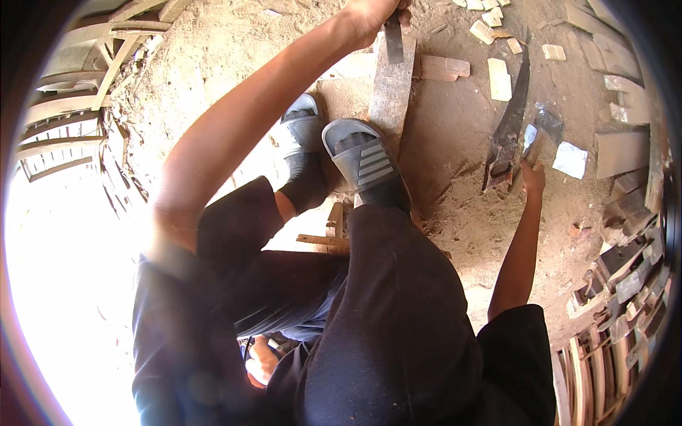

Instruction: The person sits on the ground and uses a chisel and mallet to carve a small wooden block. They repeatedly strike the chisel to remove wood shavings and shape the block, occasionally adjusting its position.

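At the top, my left hand [371, 18] is closed round a flat dark metal chisel [394, 44], its blade pointing down over a wooden board [389, 99]. My sandalled right foot [364, 157] rests at the board's near end. Out to the right, my right hand [533, 177] grips a wooden-handled tool [527, 155] low over the dirt; its far end, beside a crumpled clear plastic piece, is too unclear to name. Just left of that hand lies a handsaw [510, 113] with a long dark blade.
Several pale wood offcuts [499, 78] are scattered at the far right. A white sheet [570, 160] lies right of my right hand. Stacked wood pieces [625, 284] line the right edge; wooden frames [85, 92] stand at far left. Small blocks [334, 227] lie by my feet.
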Demonstrator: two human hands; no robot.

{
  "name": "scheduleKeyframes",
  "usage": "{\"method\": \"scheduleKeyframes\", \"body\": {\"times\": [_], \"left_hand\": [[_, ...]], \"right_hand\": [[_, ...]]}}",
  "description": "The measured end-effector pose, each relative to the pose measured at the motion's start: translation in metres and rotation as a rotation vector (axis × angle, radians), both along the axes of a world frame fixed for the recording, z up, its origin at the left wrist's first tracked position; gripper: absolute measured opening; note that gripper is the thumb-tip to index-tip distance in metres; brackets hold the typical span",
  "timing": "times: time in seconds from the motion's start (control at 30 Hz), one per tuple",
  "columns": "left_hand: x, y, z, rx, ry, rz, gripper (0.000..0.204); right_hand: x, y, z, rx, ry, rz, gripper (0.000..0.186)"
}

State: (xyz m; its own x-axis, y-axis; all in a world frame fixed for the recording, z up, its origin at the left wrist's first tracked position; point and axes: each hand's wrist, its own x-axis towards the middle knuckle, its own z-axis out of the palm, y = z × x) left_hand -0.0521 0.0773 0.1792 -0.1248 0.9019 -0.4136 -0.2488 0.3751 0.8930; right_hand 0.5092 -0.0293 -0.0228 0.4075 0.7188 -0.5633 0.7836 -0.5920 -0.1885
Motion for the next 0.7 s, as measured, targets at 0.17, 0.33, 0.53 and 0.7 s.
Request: {"method": "scheduleKeyframes", "body": {"times": [0.17,0.33,0.53,0.7], "left_hand": [[0.010,0.021,-0.002,0.032,-0.196,0.036,0.024],[0.015,0.028,-0.008,0.065,-0.086,0.005,0.022],[0.003,0.032,-0.039,0.143,0.002,0.048,0.022],[0.004,0.037,-0.049,0.242,0.061,-0.029,0.023]], "right_hand": [[0.052,0.022,-0.030,0.003,-0.297,0.029,0.094],[0.035,0.035,-0.036,-0.022,-0.231,-0.062,0.084],[-0.036,0.041,0.032,-0.032,0.806,-0.578,0.053],[-0.064,0.068,0.087,0.054,1.411,-0.943,0.053]]}}
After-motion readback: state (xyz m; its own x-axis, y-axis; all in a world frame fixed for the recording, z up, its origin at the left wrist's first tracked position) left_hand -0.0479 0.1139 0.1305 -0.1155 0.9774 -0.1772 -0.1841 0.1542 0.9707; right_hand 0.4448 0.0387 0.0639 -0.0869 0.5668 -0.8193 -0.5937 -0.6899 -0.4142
